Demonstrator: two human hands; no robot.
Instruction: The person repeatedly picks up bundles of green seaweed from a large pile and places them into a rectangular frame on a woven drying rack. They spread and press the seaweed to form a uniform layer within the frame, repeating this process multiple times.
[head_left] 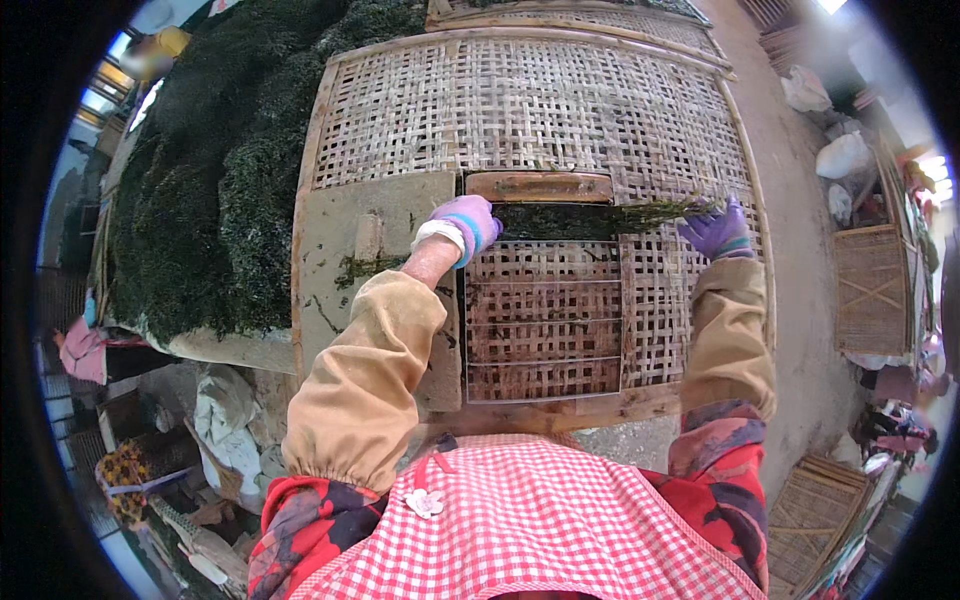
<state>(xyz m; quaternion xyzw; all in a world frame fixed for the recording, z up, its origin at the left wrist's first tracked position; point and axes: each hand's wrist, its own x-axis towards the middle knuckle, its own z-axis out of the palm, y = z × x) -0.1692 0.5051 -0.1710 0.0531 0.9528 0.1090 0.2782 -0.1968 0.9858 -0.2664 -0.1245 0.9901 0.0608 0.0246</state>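
Observation:
A bundle of thin green plant strands (650, 214) lies across the top of a rectangular frame with thin crosswise wires (545, 322), which rests on a woven bamboo rack (520, 110). My right hand (716, 230), in a purple glove, is closed around the loose right end of the strands. At the frame's upper left corner, my left hand (464, 228), also gloved, is closed at the strands' left end; what its fingers hold is hidden. A reddish-brown wooden bar (540, 187) lies just beyond the strands.
Left of the frame, a grey-green board (330, 235) carries a small wooden block (369, 238) and scattered green bits. A large dark green heap of strands (235, 160) fills the far left. White sacks (842, 157) and more woven racks (868, 290) stand to the right. A co-worker's pink sleeve (84, 352) shows at the left rim.

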